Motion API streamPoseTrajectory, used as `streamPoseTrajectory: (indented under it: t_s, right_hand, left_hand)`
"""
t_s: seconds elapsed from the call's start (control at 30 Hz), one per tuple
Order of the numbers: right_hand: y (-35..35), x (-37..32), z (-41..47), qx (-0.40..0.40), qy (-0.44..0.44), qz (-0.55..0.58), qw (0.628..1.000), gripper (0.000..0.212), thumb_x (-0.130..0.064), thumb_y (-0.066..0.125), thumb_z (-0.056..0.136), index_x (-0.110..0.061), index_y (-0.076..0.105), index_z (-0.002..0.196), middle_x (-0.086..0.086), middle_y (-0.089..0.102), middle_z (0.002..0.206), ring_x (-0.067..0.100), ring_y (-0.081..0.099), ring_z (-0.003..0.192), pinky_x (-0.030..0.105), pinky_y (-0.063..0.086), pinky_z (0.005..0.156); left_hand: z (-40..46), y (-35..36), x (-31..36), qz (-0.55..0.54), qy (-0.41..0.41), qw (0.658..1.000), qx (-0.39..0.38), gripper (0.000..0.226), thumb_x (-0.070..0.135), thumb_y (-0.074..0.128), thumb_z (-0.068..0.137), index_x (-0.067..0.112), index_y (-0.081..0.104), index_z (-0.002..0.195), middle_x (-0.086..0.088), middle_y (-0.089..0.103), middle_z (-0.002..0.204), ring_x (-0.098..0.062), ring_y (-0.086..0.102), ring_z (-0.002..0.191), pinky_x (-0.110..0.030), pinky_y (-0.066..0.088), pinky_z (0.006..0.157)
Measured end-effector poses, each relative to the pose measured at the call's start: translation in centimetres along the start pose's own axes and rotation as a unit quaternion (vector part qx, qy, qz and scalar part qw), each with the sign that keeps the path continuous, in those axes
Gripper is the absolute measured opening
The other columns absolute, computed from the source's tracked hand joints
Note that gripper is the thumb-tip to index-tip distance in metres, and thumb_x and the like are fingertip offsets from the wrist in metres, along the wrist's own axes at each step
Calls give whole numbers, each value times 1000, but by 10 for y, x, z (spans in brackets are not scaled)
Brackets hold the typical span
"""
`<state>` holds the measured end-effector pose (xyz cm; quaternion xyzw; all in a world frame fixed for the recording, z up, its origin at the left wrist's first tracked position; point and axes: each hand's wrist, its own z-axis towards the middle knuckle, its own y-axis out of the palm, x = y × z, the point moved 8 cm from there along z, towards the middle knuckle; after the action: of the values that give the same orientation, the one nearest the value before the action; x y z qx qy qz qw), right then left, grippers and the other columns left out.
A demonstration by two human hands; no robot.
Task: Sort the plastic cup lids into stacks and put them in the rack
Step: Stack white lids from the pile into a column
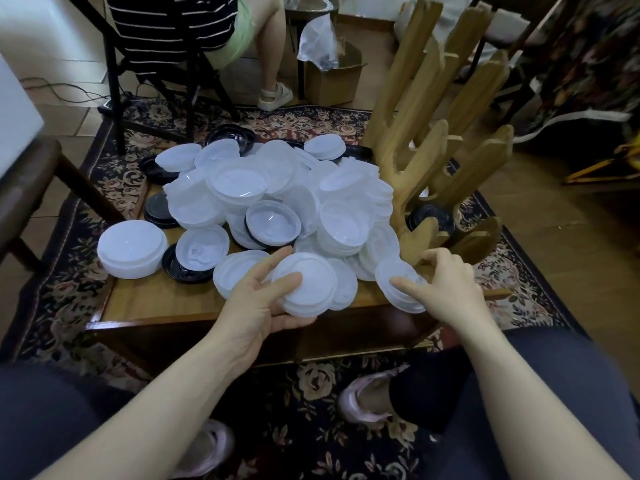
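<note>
Centre of the frame, a big loose heap of translucent white round plastic cup lids [277, 199] covers the low wooden table [149, 303], with a few black round plastic lids [159, 209] poking out along its left and far edges. At the left edge of the heap sits a neat stack of white lids [131, 249], apart from the rest, with a black lid just beside it on its right.

Lower centre, the left hand [258, 306] comes in palm up and grips a short stack of white translucent lids [306, 284] at the near edge of the table: the thumb lies across the top of it, the index finger reaches along its far rim, and the other fingers curl underneath.

To the right of it, the right hand [446, 280] sits over a single white translucent lid [398, 289] that overhangs the table's near right corner. The thumb points left across that lid and the fingers curl down at its far side; whether they actually pinch it, I cannot tell.

Upper right, the tall wooden rack with upright slotted prongs [426, 133] stands on the right end of the table, touching the heap. A black lid [429, 216] rests low between its prongs.

Top left, another person in a striped top sits on a dark chair [145, 74]. A patterned floral rug [311, 393] lies under the table.
</note>
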<state>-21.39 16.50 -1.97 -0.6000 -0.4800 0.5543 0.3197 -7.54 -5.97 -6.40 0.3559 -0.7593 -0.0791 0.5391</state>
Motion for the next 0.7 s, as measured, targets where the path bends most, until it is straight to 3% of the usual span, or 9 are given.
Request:
streamPoseTrajectory:
  t_s: [0.13,0.4,0.5,0.6,0.7]
  right_hand:
    - [22,2,4,-55,47,-27,997,82,-66,66,76,-15,42,136,5,48,137,29,41,130,43,34,99]
    - [14,-9,-1,-16,25,-2,1000,77,-59,70,76,-18,40,135,1,51,133,26,44,126,46,32,100]
    - [-1,-31,-14,19,-85,68,994,79,-52,77,73,-27,40,138,-9,48,126,20,41,127,43,29,103]
    - [5,-65,-34,-102,-256,197,941,89,-35,86,71,-37,35,143,-16,48,135,5,43,128,30,37,105]
    - [20,-82,-51,-193,-361,166,897,89,-15,81,79,-33,30,149,-22,41,146,-1,35,137,12,29,106]
  left_hand:
    - [0,2,-7,14,-7,1000,-4,42,12,69,85,28,65,124,-2,72,112,-23,75,85,-37,62,59]
    - [-3,3,-10,26,-24,999,0,53,23,74,72,28,65,124,-7,69,121,-24,75,90,-36,61,61]
    - [-3,5,-14,27,-42,999,1,39,24,69,85,22,64,125,-10,65,128,-26,73,98,-37,61,62]
    - [-4,11,-17,18,-64,998,-11,34,24,60,95,17,61,129,-12,65,128,-26,71,100,-39,62,63]
    - [-7,17,-16,20,-75,996,-41,42,31,58,92,16,59,132,-12,67,125,-24,75,89,-37,62,62]
